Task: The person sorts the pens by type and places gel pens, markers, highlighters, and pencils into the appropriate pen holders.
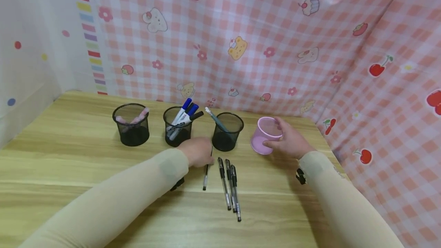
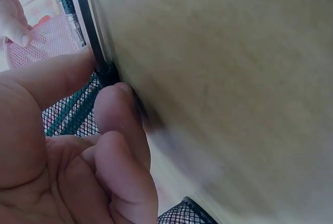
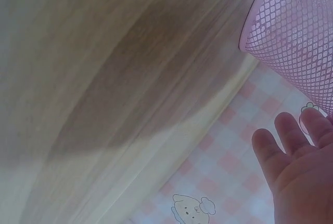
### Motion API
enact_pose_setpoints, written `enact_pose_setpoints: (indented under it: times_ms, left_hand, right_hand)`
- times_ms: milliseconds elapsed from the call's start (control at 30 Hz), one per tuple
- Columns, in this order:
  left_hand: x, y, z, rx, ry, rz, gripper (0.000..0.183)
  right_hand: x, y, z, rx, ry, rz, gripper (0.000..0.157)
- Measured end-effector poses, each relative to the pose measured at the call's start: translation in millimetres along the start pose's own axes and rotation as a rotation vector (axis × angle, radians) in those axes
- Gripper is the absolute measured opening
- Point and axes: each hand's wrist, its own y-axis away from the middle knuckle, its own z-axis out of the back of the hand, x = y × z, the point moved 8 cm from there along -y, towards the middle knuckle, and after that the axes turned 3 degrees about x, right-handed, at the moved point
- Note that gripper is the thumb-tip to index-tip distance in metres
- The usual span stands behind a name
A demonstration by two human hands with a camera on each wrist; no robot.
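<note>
In the head view, my left hand (image 1: 196, 152) pinches a clear-barrelled gel pen (image 1: 206, 177) with black ends, low over the table. The left wrist view shows thumb and forefinger at the black part of this pen (image 2: 93, 31), the other fingers curled. Three similar gel pens (image 1: 229, 179) lie side by side just to its right. My right hand (image 1: 292, 141) holds a pink mesh pen cup (image 1: 259, 145) from the right, thumb on the near side and fingers by the far rim. In the right wrist view, three fingers (image 3: 294, 141) stretch out beside the cup (image 3: 291, 26).
Three black mesh cups stand in a row to the left: one with a blue-green pen (image 1: 220, 122), one with several markers (image 1: 182, 119), one with pink sticks (image 1: 139, 117). A checked cloth (image 1: 213, 49) hangs behind the wooden table (image 1: 69, 156) and along its right side.
</note>
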Motion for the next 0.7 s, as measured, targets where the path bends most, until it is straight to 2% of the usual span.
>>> enact_pose_setpoints:
  times_ms: [167, 333, 533, 700]
  left_hand:
    - [-3.3, -1.5, -0.9, 0.01, -0.025, -0.023, 0.029]
    - [-5.4, -3.2, -2.7, 0.027, -0.051, -0.039, 0.017]
    - [-8.1, -2.6, -2.5, 0.032, -0.053, -0.051, 0.047]
    - [-5.4, -2.7, -3.9, 0.028, -0.027, -0.044, 0.055]
  right_hand:
    - [-0.9, 0.2, -0.5, -0.001, -0.001, -0.003, 0.114]
    - [-1.1, 1.0, -0.4, -0.01, 0.012, -0.01, 0.114]
    - [0.8, 1.4, 0.6, -0.007, 0.012, -0.005, 0.115]
    - [-0.7, 0.3, 0.8, -0.01, 0.022, 0.0, 0.114]
